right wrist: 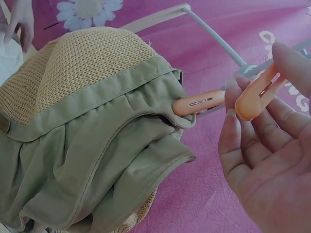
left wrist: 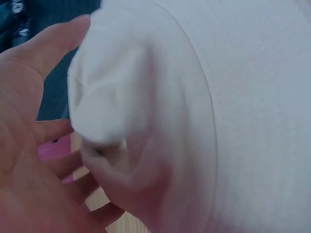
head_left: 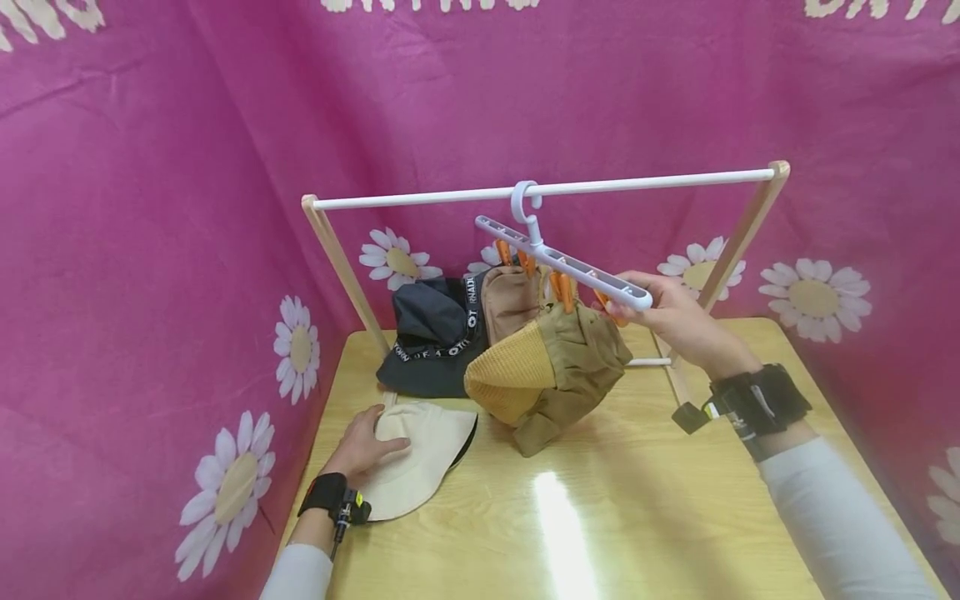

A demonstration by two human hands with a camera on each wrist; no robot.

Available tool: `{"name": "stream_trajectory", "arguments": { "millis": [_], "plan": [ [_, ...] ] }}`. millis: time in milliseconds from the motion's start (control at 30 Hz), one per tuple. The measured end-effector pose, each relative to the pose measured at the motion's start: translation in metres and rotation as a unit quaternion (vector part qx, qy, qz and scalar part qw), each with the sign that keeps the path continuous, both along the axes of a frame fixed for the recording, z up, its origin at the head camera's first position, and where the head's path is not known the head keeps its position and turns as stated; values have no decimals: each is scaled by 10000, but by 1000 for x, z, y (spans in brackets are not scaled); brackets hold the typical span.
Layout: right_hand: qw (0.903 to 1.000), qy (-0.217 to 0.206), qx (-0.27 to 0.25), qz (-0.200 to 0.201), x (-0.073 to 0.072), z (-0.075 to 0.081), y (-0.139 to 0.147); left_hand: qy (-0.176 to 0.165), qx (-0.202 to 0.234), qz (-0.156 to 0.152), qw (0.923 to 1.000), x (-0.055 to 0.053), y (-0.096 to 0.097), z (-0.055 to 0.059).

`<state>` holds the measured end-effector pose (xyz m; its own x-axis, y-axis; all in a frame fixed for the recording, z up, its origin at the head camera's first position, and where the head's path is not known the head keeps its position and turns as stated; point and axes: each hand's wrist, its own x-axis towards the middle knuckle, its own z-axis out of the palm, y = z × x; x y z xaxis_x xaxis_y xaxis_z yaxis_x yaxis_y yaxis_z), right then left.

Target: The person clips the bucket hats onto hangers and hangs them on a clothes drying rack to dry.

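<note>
In the head view, my right hand (head_left: 678,321) is at the right end of a pale grey hanger (head_left: 577,271). Thumb and fingers pinch an orange clip (right wrist: 252,99), seen close in the right wrist view. Beside it, another orange clip (right wrist: 197,103) holds the brim of an olive and straw-yellow hat (right wrist: 92,141), which hangs tilted. My left hand (head_left: 360,442) rests on the crown of a cream bucket hat (head_left: 416,450) lying on the table. In the left wrist view its thumb and fingers are spread about the crown (left wrist: 112,92); some fingertips are hidden behind the cloth.
The hanger hooks over the white rail (head_left: 645,185) of a wood-legged rack. A brown hat (head_left: 506,300) hangs near its left end. A black hat (head_left: 431,333) with a lettered band is at the back left. Pink cloth (head_left: 600,92) surrounds the wooden table (head_left: 645,517).
</note>
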<state>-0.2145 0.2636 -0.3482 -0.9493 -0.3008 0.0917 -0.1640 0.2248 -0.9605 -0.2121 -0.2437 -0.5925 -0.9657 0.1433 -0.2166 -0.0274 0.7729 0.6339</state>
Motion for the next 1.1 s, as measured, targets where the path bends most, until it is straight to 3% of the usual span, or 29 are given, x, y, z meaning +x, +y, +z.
{"name": "stream_trajectory", "arguments": {
  "millis": [133, 267, 533, 700, 767, 833, 1000, 1100],
  "plan": [
    [10000, -41, 23, 31, 1, -1, 0, -27, -654, 3, 9979, -2, 2, -7],
    [9996, -165, -183, 128, 1, -3, -2, -121, -1355, 117, 9906, -2, 5, -9],
    [9982, -123, -215, 538, -5, -4, -4, -203, -1800, 132, 9834, -8, 17, -4],
    [9959, -183, -402, 795, -5, -3, -3, -724, -2315, 217, 9699, -14, 23, 3],
    [9947, -197, -513, 870, -5, -2, -3, -887, -2433, 112, 9658, -17, 26, 5],
    [9936, -220, -608, 926, -5, -1, -3, -839, -2436, -118, 9662, -19, 28, 5],
    [9927, -261, -716, 938, -4, 0, -5, -56, -1776, -1049, 9785, -21, 34, -1],
    [9930, -259, -767, 863, -4, 0, -5, 154, -1307, -1413, 9812, -21, 40, -4]
  ]
}}
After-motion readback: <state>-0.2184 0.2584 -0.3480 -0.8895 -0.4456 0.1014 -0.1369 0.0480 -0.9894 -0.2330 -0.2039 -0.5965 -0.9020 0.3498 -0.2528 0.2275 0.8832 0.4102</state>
